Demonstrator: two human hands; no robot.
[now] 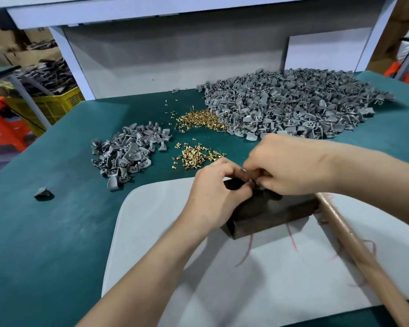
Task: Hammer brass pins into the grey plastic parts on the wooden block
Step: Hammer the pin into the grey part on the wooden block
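Green tabletop (57, 232), white mat (151, 220). Left hand (215, 194) and right hand (286, 166): fingers curled, tips pinching one small piece (252, 183), mostly hidden, over far edge of wooden block (269, 215). Hammer handle (354, 251) just right of block, nearer right hand.

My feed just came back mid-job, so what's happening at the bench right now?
A person's left hand and right hand meet over the wooden block on the white mat. Both pinch a small piece, which the fingers mostly hide. A wooden handle, likely the hammer's, lies beside the block on the right with no hand on it. Brass pins, a small pile of grey parts and a large pile lie on the green table beyond.
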